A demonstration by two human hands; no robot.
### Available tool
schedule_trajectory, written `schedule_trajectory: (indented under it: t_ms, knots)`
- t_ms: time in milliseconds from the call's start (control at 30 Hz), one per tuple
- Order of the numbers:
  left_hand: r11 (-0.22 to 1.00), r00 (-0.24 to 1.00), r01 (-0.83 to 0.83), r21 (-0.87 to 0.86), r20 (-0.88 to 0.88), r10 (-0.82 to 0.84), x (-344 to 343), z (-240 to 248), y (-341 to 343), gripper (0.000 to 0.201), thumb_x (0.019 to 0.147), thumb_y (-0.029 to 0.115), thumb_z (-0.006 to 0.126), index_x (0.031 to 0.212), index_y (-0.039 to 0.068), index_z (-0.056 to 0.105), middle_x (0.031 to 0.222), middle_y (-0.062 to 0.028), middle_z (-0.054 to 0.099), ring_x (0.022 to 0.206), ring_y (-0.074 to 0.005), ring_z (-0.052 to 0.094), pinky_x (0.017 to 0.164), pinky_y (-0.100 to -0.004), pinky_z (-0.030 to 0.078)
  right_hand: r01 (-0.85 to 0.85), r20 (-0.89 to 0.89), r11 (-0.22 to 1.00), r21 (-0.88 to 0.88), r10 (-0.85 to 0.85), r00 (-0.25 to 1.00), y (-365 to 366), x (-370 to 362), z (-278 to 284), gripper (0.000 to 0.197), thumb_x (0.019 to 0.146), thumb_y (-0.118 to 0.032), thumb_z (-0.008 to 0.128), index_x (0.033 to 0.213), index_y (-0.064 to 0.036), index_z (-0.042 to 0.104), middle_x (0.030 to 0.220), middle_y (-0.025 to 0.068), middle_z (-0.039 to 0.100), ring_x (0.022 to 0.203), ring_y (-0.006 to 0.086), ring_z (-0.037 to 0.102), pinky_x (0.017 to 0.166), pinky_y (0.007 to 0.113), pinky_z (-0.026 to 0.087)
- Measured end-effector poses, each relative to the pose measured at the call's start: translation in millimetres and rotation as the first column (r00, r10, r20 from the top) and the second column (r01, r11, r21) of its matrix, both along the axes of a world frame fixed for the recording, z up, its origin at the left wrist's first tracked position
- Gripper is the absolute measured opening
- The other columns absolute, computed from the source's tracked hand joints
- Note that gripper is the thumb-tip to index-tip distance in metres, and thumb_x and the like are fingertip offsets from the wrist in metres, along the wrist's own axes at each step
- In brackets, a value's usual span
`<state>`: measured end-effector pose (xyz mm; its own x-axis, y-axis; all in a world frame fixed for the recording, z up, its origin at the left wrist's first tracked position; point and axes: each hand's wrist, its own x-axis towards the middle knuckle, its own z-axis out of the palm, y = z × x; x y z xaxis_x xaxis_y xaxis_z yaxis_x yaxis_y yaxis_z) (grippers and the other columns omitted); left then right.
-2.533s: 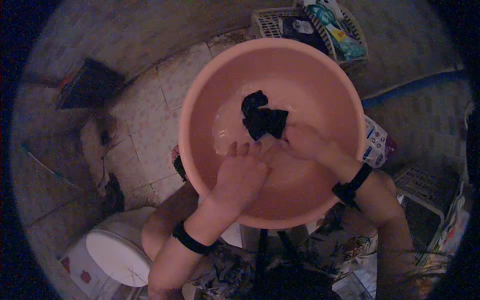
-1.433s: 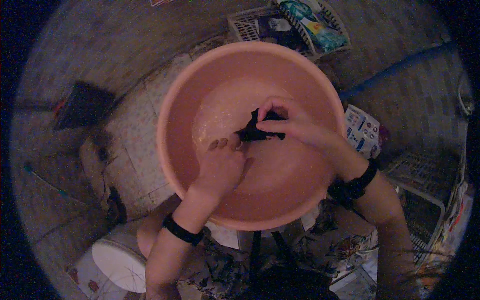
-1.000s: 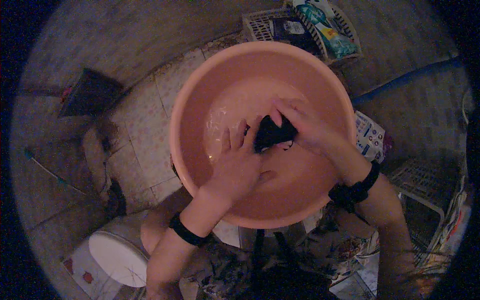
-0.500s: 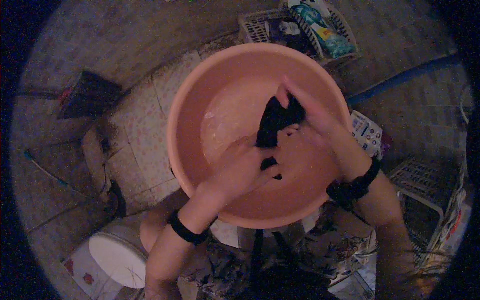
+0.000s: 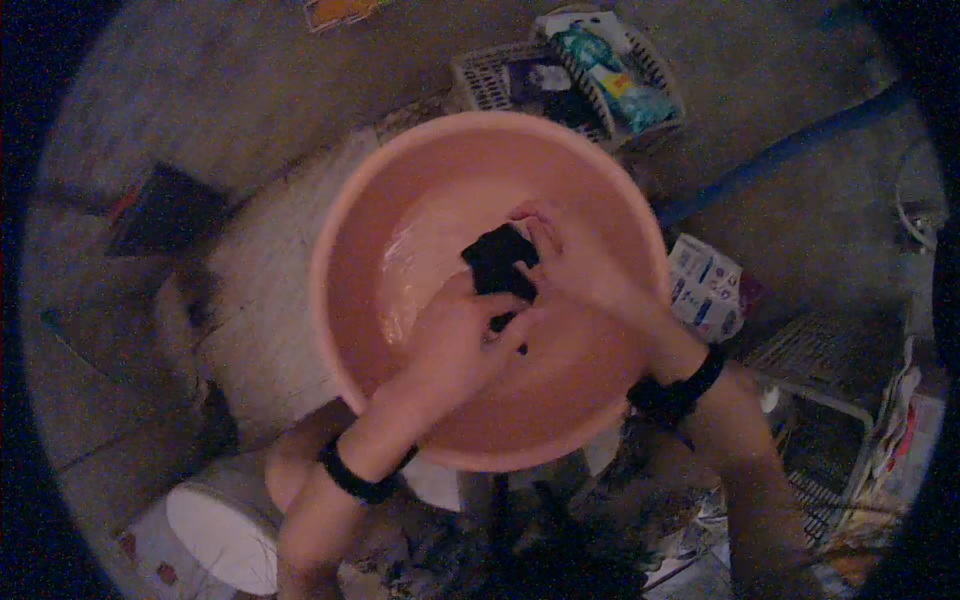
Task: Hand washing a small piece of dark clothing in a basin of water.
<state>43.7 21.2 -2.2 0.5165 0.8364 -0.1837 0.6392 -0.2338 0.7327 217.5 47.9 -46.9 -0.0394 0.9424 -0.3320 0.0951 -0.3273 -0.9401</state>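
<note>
A small black cloth (image 5: 500,258) is bunched up between my two hands, inside a large round peach-coloured basin (image 5: 350,265). My left hand (image 5: 450,325) is closed around its lower part, and a bit of black shows between the fingers. On the cloth's upper right side, my right hand (image 5: 560,265) grips it, slightly smeared by motion. Both hands are below the rim, over the basin's bottom, where glints of light show at the left. Dark bands circle both wrists.
Beyond the basin stand plastic baskets (image 5: 485,85) with packages in them. A blue pipe (image 5: 790,150) runs along the right wall. At right are a white printed package (image 5: 705,285) and a grey crate (image 5: 830,430). A white-lidded container (image 5: 220,535) sits lower left; a dark dustpan-like thing (image 5: 170,215) is farther left.
The view has shifted, so the basin appears a little lower and more to the left. My right hand has come down closer to my left, and the cloth is more bunched.
</note>
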Motion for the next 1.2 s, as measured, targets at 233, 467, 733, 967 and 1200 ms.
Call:
schedule_trajectory:
  t_ms: [233, 467, 733, 967, 1200]
  knots:
    - [0.934, 0.905, -0.357, 0.032, 0.26, 0.337, -3.3, -0.3, 4.8, 0.05, 0.099, 0.031, 0.049, 0.142, 0.006, 0.041, 0.116, -0.0273, 0.06, 0.104, -0.0352, 0.062, 0.084, -0.038, 0.051, 0.115, -0.224, 0.975, 0.192, -0.071, 0.972, -9.0, 1.4, 2.3, 0.044, 0.1, -0.022, 0.053, 0.14, -0.0068, 0.041, 0.136, 0.0158, 0.051, 0.13, 0.0281, 0.045, 0.112, 0.036, 0.033]
    - [0.91, 0.75, -0.295, -0.29, 0.52, 0.409, 0.5, -9.4, 27.0, 0.06, 0.104, 0.041, 0.027, 0.152, 0.006, 0.018, 0.143, -0.0186, 0.04, 0.13, -0.0273, 0.044, 0.104, -0.0357, 0.04, -0.279, 0.074, 0.889, 0.364, 0.27, 0.96, -19.2, -1.3, 39.4, 0.06, 0.093, -0.025, 0.063, 0.145, -0.0092, 0.035, 0.146, 0.018, 0.04, 0.138, 0.0314, 0.036, 0.114, 0.042, 0.03]
    - [0.848, 0.636, -0.033, -0.529, 0.643, 0.426, 27.7, -6.0, 26.2, 0.061, 0.104, 0.048, 0.026, 0.15, 0.008, 0.029, 0.139, -0.0133, 0.044, 0.124, -0.0219, 0.049, 0.105, -0.0353, 0.039, -0.372, 0.262, 0.834, 0.408, 0.283, 0.923, -22.5, 26.0, 13.7, 0.064, 0.077, -0.029, 0.077, 0.131, -0.0099, 0.047, 0.135, 0.0181, 0.05, 0.133, 0.0386, 0.04, 0.111, 0.048, 0.032]
    - [0.992, 0.905, -0.124, -0.031, 0.406, 0.126, 23.0, 9.6, 21.3, 0.051, 0.101, 0.033, 0.048, 0.144, 0.006, 0.039, 0.124, -0.0156, 0.058, 0.113, -0.0223, 0.057, 0.1, -0.0347, 0.043, -0.368, 0.318, 0.872, 0.324, 0.266, 0.91, -22.3, 29.9, 8.0, 0.06, 0.077, -0.023, 0.076, 0.129, -0.0066, 0.051, 0.126, 0.0204, 0.055, 0.121, 0.0389, 0.051, 0.105, 0.045, 0.04]
    - [0.954, 0.824, -0.272, -0.129, 0.481, 0.3, 12.0, -12.3, 25.0, 0.044, 0.1, 0.026, 0.051, 0.138, 0.004, 0.045, 0.124, -0.0157, 0.056, 0.102, -0.023, 0.064, 0.087, -0.0341, 0.053, -0.193, 0.142, 0.921, 0.338, 0.153, 0.978, -13.9, 32.0, -6.0, 0.056, 0.079, -0.014, 0.074, 0.129, -0.0048, 0.051, 0.125, 0.0185, 0.058, 0.121, 0.0323, 0.054, 0.105, 0.04, 0.042]
